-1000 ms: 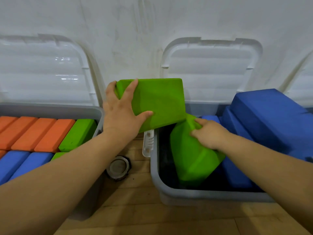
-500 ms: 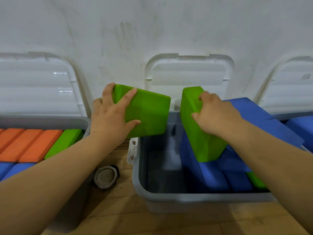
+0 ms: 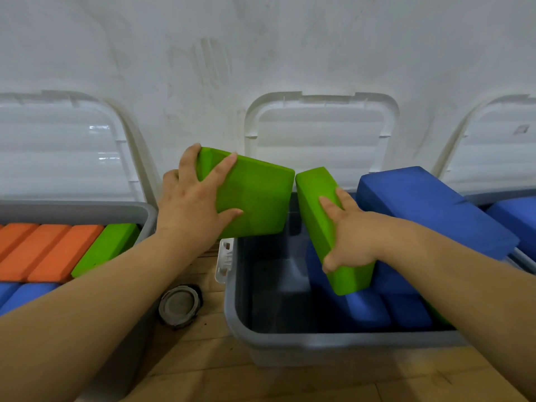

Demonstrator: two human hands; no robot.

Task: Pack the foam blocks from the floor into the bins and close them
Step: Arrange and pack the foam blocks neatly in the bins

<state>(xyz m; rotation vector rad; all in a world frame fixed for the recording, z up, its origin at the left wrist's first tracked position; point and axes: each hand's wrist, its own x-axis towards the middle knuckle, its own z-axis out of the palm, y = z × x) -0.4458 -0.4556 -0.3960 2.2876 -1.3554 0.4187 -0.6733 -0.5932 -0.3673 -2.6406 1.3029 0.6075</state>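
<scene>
My left hand (image 3: 193,204) grips a green foam block (image 3: 258,198) above the left rim of the middle grey bin (image 3: 290,343). In my right hand (image 3: 352,233) I hold a second green block (image 3: 316,210), tilted on end over the same bin, with its top corner nearly touching the first block. Blue blocks (image 3: 365,311) lie in the bin's right half; its left half shows bare floor. A large blue block (image 3: 429,204) rests across the bin's right rim. The bin's white lid (image 3: 322,134) leans open against the wall.
The left bin (image 3: 145,213) holds orange, green and blue blocks, with its lid (image 3: 58,152) open against the wall. A third bin with a blue block (image 3: 513,216) is at the far right. A round floor cap (image 3: 180,305) sits on the wooden floor between the bins.
My right hand lifted its green block out of the bin, then tipped it left toward the other block. The view shifted left and my left hand's block stayed above the rim.
</scene>
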